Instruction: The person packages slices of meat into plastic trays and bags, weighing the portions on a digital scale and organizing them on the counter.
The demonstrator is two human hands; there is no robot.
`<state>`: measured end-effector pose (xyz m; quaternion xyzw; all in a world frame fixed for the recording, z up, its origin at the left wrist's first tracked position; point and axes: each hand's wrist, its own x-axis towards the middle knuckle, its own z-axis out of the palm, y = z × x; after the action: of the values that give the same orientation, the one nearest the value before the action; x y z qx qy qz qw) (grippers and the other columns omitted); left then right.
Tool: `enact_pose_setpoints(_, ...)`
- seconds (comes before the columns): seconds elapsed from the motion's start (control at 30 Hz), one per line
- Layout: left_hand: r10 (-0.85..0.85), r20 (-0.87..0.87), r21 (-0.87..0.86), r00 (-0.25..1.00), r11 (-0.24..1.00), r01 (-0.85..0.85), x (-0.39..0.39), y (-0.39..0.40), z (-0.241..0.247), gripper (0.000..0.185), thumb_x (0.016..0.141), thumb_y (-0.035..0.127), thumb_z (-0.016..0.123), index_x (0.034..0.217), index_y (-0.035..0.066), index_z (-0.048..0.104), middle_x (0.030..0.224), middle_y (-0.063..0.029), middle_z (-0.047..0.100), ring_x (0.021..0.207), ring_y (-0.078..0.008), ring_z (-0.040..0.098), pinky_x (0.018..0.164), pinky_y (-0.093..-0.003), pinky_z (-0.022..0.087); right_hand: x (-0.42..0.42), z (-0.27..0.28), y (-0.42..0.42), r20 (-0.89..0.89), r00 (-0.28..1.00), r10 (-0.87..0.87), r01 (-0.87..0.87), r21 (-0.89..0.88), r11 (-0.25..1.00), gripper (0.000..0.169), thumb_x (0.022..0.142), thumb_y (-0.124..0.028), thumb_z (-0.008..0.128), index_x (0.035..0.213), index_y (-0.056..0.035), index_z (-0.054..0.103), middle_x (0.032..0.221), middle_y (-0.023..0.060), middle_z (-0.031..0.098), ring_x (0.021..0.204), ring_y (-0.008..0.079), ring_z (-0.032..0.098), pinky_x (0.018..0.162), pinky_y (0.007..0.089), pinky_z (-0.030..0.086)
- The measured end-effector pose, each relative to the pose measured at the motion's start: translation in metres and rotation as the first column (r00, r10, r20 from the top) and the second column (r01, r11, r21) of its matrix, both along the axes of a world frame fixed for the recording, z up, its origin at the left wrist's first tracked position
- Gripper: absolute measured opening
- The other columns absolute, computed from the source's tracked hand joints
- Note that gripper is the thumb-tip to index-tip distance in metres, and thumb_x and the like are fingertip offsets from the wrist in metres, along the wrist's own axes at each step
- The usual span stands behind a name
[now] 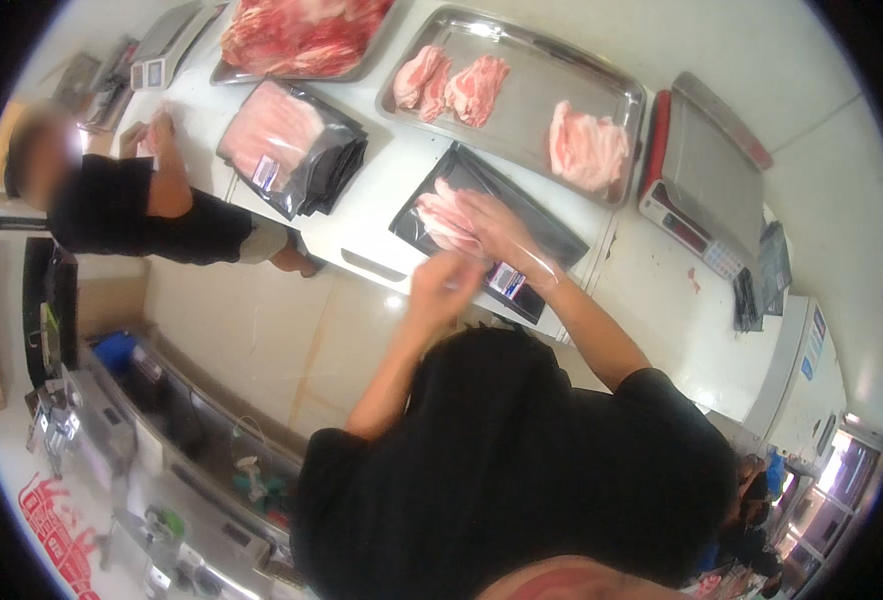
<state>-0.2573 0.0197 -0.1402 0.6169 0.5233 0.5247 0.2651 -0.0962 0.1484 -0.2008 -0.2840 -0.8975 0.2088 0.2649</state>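
Note:
Fatty pink meat slices [449, 217] lie over a black plastic bag [535, 206] with a clear face and a printed label. My right hand [495, 223] rests with straight fingers against the slices, and clear plastic film shows around its wrist. Whether its fingers grip the meat cannot be made out. Close by, near the bag's front edge, my left hand [449, 283] is blurred with its fingers bent. Its fingertips and anything between them are unclear. Behind the bag, a steel tray [520, 82] carries several folded portions of sliced meat [590, 146].
A stack of black bags [329, 169], packed meat on top, lies to the left. Beyond it are a tray of red meat [302, 37] and a scale [167, 45]. A co-worker [141, 202] stands left, handling something. A red-sided scale [711, 180] stands right.

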Motion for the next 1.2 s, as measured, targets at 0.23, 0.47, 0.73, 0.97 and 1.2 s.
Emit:
enact_pose_setpoints(0.23,0.294,-0.246,0.142,0.924,0.953,-0.266,-0.090,0.051,-0.033,0.014,0.085,0.009,0.080,0.084,0.004,0.066,0.085,-0.0101,0.065,0.086,-0.0296,0.060,0.082,-0.0414,0.048,-0.014,-0.001,-0.006,0.343,0.938,-0.057,0.055,0.015,0.998,0.065,0.100,-0.023,0.059,0.160,-0.0085,0.039,0.164,0.0160,0.041,0.155,0.0372,0.031,0.127,0.0581,0.019)
enact_pose_setpoints(0.47,0.269,-0.191,0.110,0.944,0.961,-0.252,-0.092,0.057,-0.047,0.013,0.084,0.009,0.080,0.088,0.005,0.069,0.090,-0.0096,0.066,0.090,-0.0295,0.060,0.081,-0.0391,0.048,0.116,0.042,-0.080,0.009,0.961,-0.277,0.273,-0.200,0.941,0.034,0.085,0.013,0.060,0.112,-0.0037,0.073,0.128,0.0134,0.072,0.119,0.0337,0.069,0.103,0.0404,0.055)
enact_pose_setpoints(0.73,0.250,-0.196,0.119,0.948,0.966,-0.230,-0.091,0.059,-0.048,0.012,0.084,0.011,0.080,0.086,0.007,0.070,0.092,-0.0078,0.067,0.093,-0.0295,0.060,0.086,-0.0408,0.046,0.096,0.095,0.041,-0.122,0.701,-0.702,0.704,-0.037,0.709,0.020,0.086,-0.013,0.071,0.101,-0.0002,0.072,0.103,0.0154,0.066,0.099,0.0310,0.065,0.087,0.0406,0.052)
enact_pose_setpoints(0.97,0.217,-0.236,0.104,0.947,0.975,-0.198,-0.097,0.061,-0.048,0.012,0.086,0.011,0.079,0.087,0.005,0.069,0.096,-0.0097,0.067,0.095,-0.0306,0.061,0.086,-0.0416,0.048,0.048,0.068,0.145,0.423,0.438,-0.793,0.769,0.281,0.574,0.053,0.083,-0.025,0.075,0.131,-0.0045,0.064,0.112,0.0197,0.068,0.110,0.0402,0.065,0.089,0.0495,0.056)
enact_pose_setpoints(1.2,0.262,-0.226,0.105,0.938,0.964,-0.244,-0.092,0.057,-0.049,0.012,0.084,0.012,0.080,0.086,0.006,0.070,0.094,-0.0075,0.068,0.094,-0.0283,0.061,0.084,-0.0406,0.046,0.043,0.066,0.164,0.566,0.366,-0.739,0.780,0.247,0.575,0.039,0.084,-0.020,0.071,0.118,-0.0049,0.062,0.104,0.0216,0.072,0.106,0.0399,0.068,0.089,0.0503,0.055)
